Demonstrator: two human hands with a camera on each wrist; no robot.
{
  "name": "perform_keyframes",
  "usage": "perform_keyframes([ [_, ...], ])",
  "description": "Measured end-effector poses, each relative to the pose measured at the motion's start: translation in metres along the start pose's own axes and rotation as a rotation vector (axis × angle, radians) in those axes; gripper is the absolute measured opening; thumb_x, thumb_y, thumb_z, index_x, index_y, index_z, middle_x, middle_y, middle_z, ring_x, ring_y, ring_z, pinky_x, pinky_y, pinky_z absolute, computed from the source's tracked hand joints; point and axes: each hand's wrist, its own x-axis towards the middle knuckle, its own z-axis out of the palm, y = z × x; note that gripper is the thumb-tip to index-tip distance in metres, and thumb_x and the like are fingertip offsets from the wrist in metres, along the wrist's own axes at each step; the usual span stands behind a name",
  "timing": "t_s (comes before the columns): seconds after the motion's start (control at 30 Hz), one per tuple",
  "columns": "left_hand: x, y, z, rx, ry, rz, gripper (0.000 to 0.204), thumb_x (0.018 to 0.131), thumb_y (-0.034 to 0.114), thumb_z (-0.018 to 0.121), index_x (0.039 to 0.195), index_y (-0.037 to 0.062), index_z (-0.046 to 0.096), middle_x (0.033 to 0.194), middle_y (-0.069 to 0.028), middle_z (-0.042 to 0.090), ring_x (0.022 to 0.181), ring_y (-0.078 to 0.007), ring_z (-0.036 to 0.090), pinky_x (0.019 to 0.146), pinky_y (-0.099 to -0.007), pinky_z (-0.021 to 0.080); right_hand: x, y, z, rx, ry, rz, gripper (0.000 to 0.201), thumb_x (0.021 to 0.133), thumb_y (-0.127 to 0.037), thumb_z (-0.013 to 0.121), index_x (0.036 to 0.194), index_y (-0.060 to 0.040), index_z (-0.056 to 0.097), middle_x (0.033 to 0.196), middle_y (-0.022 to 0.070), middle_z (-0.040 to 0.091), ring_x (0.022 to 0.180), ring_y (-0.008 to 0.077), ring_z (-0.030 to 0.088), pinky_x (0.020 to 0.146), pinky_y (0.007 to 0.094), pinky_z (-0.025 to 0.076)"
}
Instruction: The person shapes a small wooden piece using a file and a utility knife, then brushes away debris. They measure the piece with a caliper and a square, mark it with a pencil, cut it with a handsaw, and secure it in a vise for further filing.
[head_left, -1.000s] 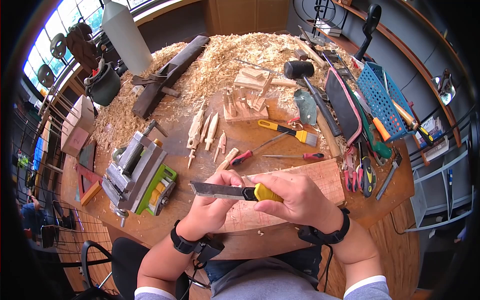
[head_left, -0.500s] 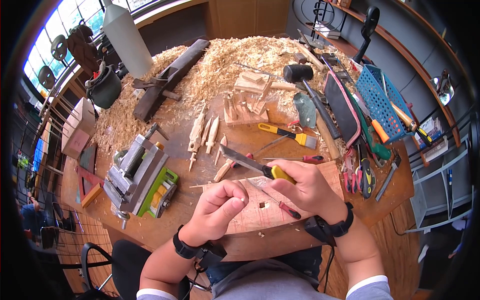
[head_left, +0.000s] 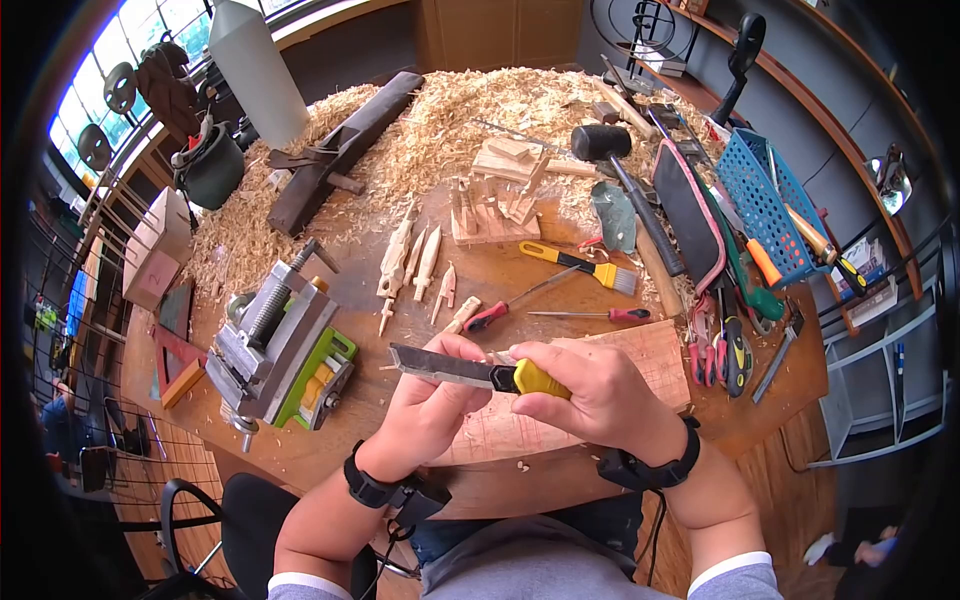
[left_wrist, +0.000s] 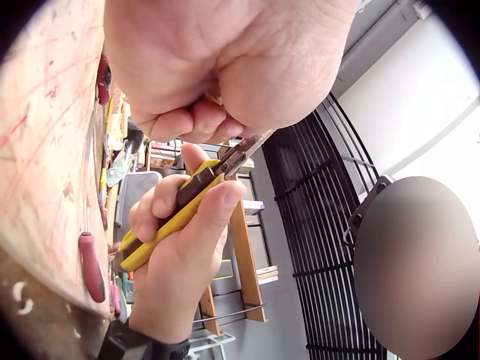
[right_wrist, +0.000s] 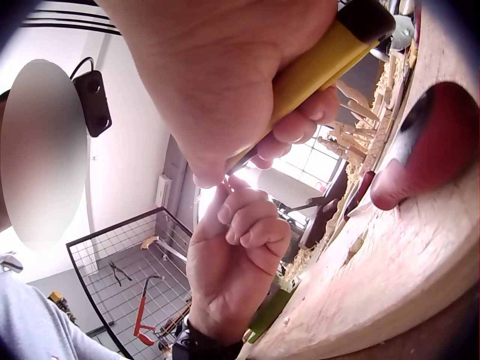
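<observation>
My right hand (head_left: 610, 395) grips the yellow handle of a utility knife (head_left: 540, 381), its long blade (head_left: 440, 366) reaching left across my left hand (head_left: 425, 405). Thumb and fingers of the left hand are curled together, pinching something small and pale, mostly hidden by the fingers. In the right wrist view, the fingertips of the left hand (right_wrist: 232, 259) meet the right thumb beside the knife (right_wrist: 315, 75). The left wrist view shows the right hand (left_wrist: 180, 247) wrapped round the knife (left_wrist: 176, 217). Both hands are above a red-lined wooden board (head_left: 640, 360).
A vise (head_left: 270, 345) stands at the left of the table. Pointed wood carvings (head_left: 427, 262), a yellow brush (head_left: 575, 265) and red-handled screwdrivers (head_left: 487, 317) lie beyond the hands. A mallet (head_left: 600, 143), a blue basket (head_left: 765, 200) and wood shavings (head_left: 470, 100) are farther back.
Since half a second ago, my right hand has lowered and moved toward the left hand, bringing the knife level across it. The hands now cover the board's square hole and the screwdriver near it.
</observation>
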Motion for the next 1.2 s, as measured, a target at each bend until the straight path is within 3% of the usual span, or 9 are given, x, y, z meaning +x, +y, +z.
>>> perform_keyframes([
  [0.63,-0.001,0.0,-0.003,0.161,0.052,0.02,0.012,0.1,0.008,0.055,0.11,0.0066,0.047,0.098,-0.0036,0.053,0.076,-0.0084,0.041,0.069,-0.025,0.035,0.001,0.001,0.005,-0.076,0.026,-0.002,0.047,0.089,-0.04,0.07,0.115,-0.0021,0.062,0.079,0.0132,0.063,0.067,0.0314,0.065,0.057,0.0388,0.051],
  [0.83,0.0,-0.002,-0.002,0.156,0.048,0.089,0.015,0.103,0.016,0.054,0.108,0.0037,0.047,0.093,-0.0023,0.056,0.078,-0.0073,0.044,0.069,-0.0239,0.037,0.003,-0.002,0.003,-0.051,-0.029,0.068,0.045,0.086,-0.034,0.075,0.115,0.0,0.064,0.086,0.0155,0.066,0.074,0.031,0.067,0.065,0.036,0.052],
  [0.9,0.002,-0.005,-0.009,0.15,-0.038,0.139,0.016,0.104,0.018,0.052,0.108,0.0039,0.047,0.087,-0.0012,0.053,0.073,-0.0079,0.041,0.066,-0.0242,0.035,0.003,0.004,0.007,-0.071,0.082,0.007,0.041,0.092,-0.039,0.068,0.11,-0.0025,0.063,0.081,0.0158,0.064,0.07,0.0336,0.065,0.059,0.0391,0.052],
  [0.97,-0.001,-0.002,0.003,0.116,-0.069,0.188,0.015,0.104,0.019,0.051,0.107,0.0045,0.047,0.084,-0.0007,0.051,0.071,-0.0082,0.039,0.065,-0.0244,0.034,0.008,0.026,-0.007,-0.043,0.196,0.231,0.041,0.094,-0.041,0.065,0.104,-0.0015,0.064,0.083,0.0164,0.065,0.071,0.0336,0.066,0.062,0.0393,0.051],
  [1.0,0.001,0.0,0.006,0.078,-0.099,0.237,0.015,0.105,0.02,0.05,0.107,0.005,0.047,0.081,-0.0002,0.049,0.069,-0.0086,0.038,0.063,-0.0245,0.032,0.004,0.019,-0.025,0.084,0.127,0.434,0.044,0.095,-0.043,0.063,0.104,-0.0002,0.064,0.083,0.0163,0.065,0.072,0.032,0.066,0.065,0.0388,0.051],
  [1.03,0.004,0.001,0.005,0.073,-0.094,0.252,0.015,0.105,0.02,0.05,0.107,0.005,0.047,0.081,-0.0002,0.049,0.069,-0.0086,0.038,0.063,-0.0245,0.032,0.009,0.012,-0.029,0.077,0.116,0.424,0.044,0.095,-0.043,0.063,0.104,-0.0002,0.064,0.083,0.0163,0.065,0.072,0.032,0.066,0.065,0.0388,0.051],
  [1.1,0.003,0.001,0.004,0.1,0.026,0.037,0.01,0.105,0.015,0.044,0.104,0.007,0.05,0.071,-0.0001,0.044,0.063,-0.0111,0.036,0.063,-0.0282,0.033,0.006,-0.002,-0.02,0.144,0.122,0.273,0.046,0.095,-0.044,0.064,0.108,0.0006,0.064,0.084,0.0168,0.065,0.075,0.0302,0.067,0.067,0.0383,0.052],
  [1.13,0.004,0.0,0.002,0.099,0.041,0.015,0.012,0.105,0.014,0.043,0.103,0.0062,0.051,0.071,-0.0001,0.044,0.063,-0.0107,0.037,0.062,-0.0281,0.032,0.005,-0.002,-0.01,0.174,0.13,0.129,0.047,0.095,-0.043,0.064,0.112,0.001,0.063,0.086,0.0178,0.065,0.078,0.032,0.068,0.069,0.038,0.052],
  [1.2,0.004,0.001,0.003,0.119,0.045,0.002,0.011,0.105,0.014,0.043,0.104,0.0058,0.05,0.071,0.0,0.045,0.063,-0.0101,0.036,0.062,-0.0273,0.032,0.002,-0.002,-0.005,0.127,0.029,0.09,0.046,0.093,-0.041,0.067,0.115,-0.0007,0.063,0.087,0.0178,0.066,0.078,0.0348,0.067,0.068,0.0393,0.053],
])
